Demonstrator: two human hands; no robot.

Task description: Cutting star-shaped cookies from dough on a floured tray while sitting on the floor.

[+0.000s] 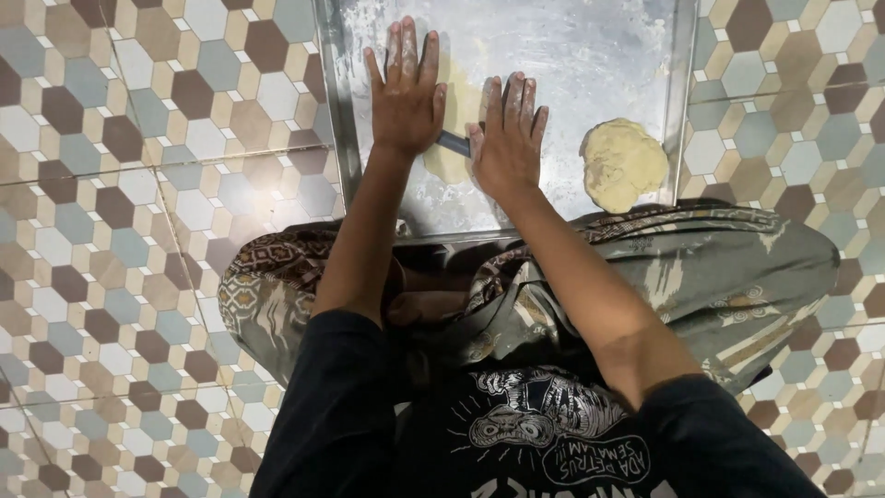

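My left hand [406,92] and my right hand [507,138] lie flat, fingers stretched out, on a dark rod-like roller [454,143] that shows only between the two palms. Under them is a thin flattened piece of pale yellow dough [458,106], mostly hidden by the hands. It lies on a floured metal tray [590,55] set on the floor in front of me. A thick lump of the same dough [622,164] rests on the tray's near right corner, apart from my right hand.
The tray sits on a floor of brown, grey and cream hexagon tiles [120,203]. My crossed legs in patterned cloth [737,267] touch the tray's near edge. My dark printed shirt [535,433] fills the bottom of the view.
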